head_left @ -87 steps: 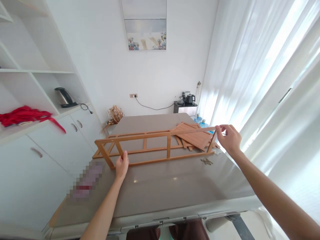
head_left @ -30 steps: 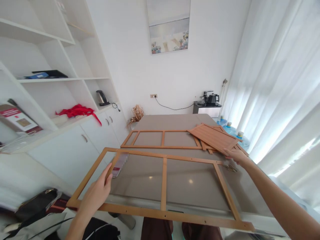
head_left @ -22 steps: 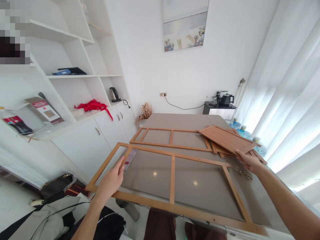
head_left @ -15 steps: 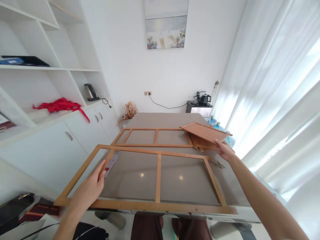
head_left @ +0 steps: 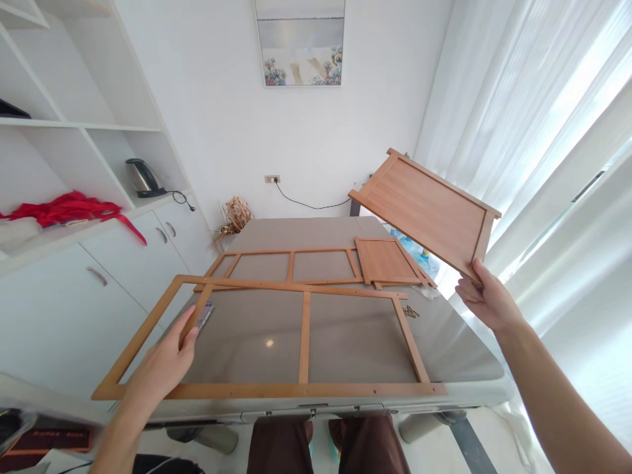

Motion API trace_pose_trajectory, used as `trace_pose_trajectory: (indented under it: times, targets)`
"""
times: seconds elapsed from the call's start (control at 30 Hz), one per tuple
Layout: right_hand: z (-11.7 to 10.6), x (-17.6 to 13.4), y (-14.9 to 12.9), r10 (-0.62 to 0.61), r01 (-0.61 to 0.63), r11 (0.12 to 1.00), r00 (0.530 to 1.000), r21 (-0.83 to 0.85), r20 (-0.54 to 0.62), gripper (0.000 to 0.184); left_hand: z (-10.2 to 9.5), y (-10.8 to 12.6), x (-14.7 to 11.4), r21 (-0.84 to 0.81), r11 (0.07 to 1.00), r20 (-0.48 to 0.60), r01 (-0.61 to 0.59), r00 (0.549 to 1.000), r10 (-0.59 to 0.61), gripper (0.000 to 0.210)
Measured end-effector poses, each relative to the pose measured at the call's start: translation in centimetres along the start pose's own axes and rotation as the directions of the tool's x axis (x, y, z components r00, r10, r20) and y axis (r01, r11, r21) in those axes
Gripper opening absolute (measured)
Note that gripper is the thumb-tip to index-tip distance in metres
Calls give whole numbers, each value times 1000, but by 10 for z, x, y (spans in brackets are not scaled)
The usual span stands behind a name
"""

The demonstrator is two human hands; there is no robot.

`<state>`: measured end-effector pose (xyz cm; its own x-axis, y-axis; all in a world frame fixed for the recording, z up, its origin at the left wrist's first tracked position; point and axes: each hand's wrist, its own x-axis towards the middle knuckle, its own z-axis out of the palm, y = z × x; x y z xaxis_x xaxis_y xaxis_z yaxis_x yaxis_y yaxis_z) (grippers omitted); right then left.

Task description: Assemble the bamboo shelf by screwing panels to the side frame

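My left hand is closed round a short crossbar of the near wooden frame, which lies along the front of the table. Up at the right, my right hand grips a wooden panel by its lower corner, holding it tilted in the air. Below that panel, another wooden panel rests on the table, with more wooden pieces partly hidden under it. A second wooden frame lies flat behind the near one. Several small screws or bolts sit beside the near frame's right end.
The grey table fills the middle. A phone-like object lies by my left hand. White shelves hold a kettle and red cloth. Water bottles stand beyond the table's right side, near white curtains.
My right hand has lifted the top panel off the pile, up and to the right. My left hand still holds the near frame's crossbar. The view has turned slightly right.
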<state>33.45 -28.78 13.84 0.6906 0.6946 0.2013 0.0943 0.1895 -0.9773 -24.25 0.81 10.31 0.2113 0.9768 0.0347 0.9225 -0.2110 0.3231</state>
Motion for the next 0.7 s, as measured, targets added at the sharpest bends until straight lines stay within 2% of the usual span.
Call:
trace_pose_trajectory:
  times: [0.17,0.33,0.47,0.53,0.6,0.7]
  targets:
    - [-1,-23,-7,31,-30,997,999,67,-18,54,-20,-10,-5,-61,998,-56,20,998,-24,68]
    - [2,-35,-12,60,-56,987,998,151,-26,53,-26,3,-18,-139,990,-164,-29,986,5,64]
    - [3,-40,-22,103,-89,978,993,191,-65,55,-14,26,-18,-211,975,-302,-62,953,-5,60]
    - [5,-44,-29,91,-71,980,991,185,-102,55,-4,41,-17,-270,954,-358,-131,933,26,55]
    - [9,-48,-35,65,-41,986,988,164,-142,55,9,58,-17,-340,923,-393,-181,919,35,44]
    - [18,-57,-47,11,8,997,973,83,-229,56,34,83,-18,-420,887,-461,-192,887,-26,35]
